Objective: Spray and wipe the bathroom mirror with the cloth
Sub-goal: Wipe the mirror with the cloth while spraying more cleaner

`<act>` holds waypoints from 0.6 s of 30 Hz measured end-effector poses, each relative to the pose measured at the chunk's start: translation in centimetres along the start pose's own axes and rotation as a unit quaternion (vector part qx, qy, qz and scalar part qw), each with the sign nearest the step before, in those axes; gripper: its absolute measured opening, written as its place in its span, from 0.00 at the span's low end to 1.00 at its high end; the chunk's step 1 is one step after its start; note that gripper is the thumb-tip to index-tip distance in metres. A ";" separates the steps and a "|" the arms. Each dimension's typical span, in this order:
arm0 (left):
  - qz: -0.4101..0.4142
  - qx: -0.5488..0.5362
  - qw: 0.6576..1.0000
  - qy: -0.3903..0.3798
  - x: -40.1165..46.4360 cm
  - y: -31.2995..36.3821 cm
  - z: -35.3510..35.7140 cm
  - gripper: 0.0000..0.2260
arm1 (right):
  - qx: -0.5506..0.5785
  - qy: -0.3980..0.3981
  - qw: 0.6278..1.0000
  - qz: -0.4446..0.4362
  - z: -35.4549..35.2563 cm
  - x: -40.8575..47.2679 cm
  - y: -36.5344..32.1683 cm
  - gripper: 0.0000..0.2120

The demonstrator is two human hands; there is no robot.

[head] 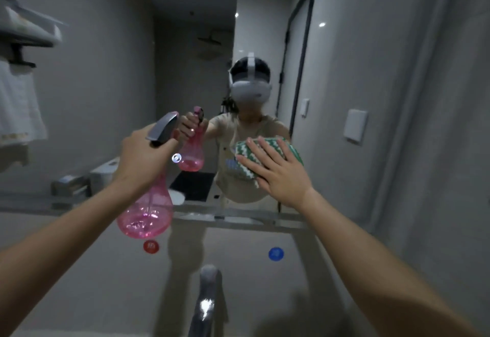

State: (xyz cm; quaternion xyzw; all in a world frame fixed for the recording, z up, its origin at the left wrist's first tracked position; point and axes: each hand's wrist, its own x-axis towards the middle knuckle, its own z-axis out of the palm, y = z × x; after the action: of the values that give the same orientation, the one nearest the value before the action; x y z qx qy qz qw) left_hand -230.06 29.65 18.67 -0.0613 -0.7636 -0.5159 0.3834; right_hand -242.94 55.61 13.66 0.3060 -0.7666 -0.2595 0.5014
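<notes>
The bathroom mirror [185, 45] fills the wall ahead and reflects a person wearing a headset. My left hand [140, 159] grips the neck of a pink spray bottle [145, 214] with a grey nozzle head, held up close to the glass, nozzle toward the mirror. My right hand [275, 169] lies flat with straight, spread fingers on a green-and-white patterned cloth [246, 161], pressing it against the mirror's lower right part. The bottle's reflection shows just beyond my left hand.
A chrome tap [206, 302] rises at the bottom centre, with a red dot [151, 246] and a blue dot [275, 254] on the wall below the mirror's ledge [238, 220]. A white towel [18, 108] hangs on a rack at the left. A wall switch [355, 125] sits right.
</notes>
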 end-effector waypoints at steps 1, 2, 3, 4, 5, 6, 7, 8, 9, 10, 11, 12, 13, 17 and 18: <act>0.005 -0.006 1.000 0.003 0.3 0.9 0.8 0.07 | 0.000 0.007 1.000 0.012 -0.2 -0.4 1.4 0.28; 0.012 -0.010 1.000 0.002 0.7 1.8 1.7 0.09 | 0.001 0.018 1.000 0.025 -0.4 -0.7 2.9 0.28; 0.019 -0.013 1.000 -0.003 1.1 2.7 2.8 0.10 | 0.001 0.028 0.999 0.037 -0.7 -0.9 4.3 0.28; 0.028 -0.018 0.999 -0.006 1.6 3.7 4.0 0.09 | 0.000 0.038 0.998 0.049 -1.1 -0.9 6.0 0.28; 0.039 -0.024 0.999 -0.005 2.1 4.7 5.1 0.08 | -0.001 0.048 0.997 0.061 -1.4 -0.9 7.7 0.27; 0.049 -0.037 0.998 -0.004 2.6 5.8 6.3 0.05 | -0.002 0.061 0.995 0.073 -1.7 -0.7 9.5 0.27; 0.062 -0.047 0.997 -0.004 3.1 6.9 7.5 0.04 | -0.002 0.072 0.994 0.087 -1.9 -0.6 11.3 0.26; 0.077 -0.050 0.996 -0.009 3.6 7.9 8.7 0.06 | -0.002 0.084 0.991 0.105 -2.2 -0.3 13.2 0.26; 0.094 -0.046 0.994 -0.016 4.3 8.7 10.0 0.06 | -0.001 0.094 0.987 0.129 -2.4 0.0 15.2 0.26; 0.109 -0.039 0.993 -0.023 5.1 9.5 11.2 0.05 | -0.001 0.102 0.983 0.155 -2.7 0.3 17.1 0.26; 0.120 -0.034 0.992 -0.030 5.9 10.5 12.3 0.06 | -0.001 0.109 0.977 0.182 -2.9 0.7 18.9 0.26; 0.127 -0.034 0.991 -0.039 6.9 11.5 13.4 0.07 | -0.001 0.115 0.972 0.207 -3.2 1.2 20.7 0.26; 0.137 -0.033 0.989 -0.047 8.0 12.5 14.4 0.06 | 0.001 0.118 0.966 0.232 -3.6 1.7 22.5 0.26; 0.190 -0.036 0.979 -0.064 11.8 17.3 17.2 0.08 | 0.029 0.113 0.944 0.309 -6.1 4.5 29.2 0.28; 0.199 -0.044 0.977 -0.069 12.6 18.6 17.6 0.07 | 0.033 0.113 0.940 0.321 -6.8 5.4 31.1 0.28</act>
State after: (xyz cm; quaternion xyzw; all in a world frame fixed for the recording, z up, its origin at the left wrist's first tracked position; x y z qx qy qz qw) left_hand -238.97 49.08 37.56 -0.2642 -0.7376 -0.4567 0.4213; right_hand -244.84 72.13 41.27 0.0874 -0.7703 -0.0231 0.6312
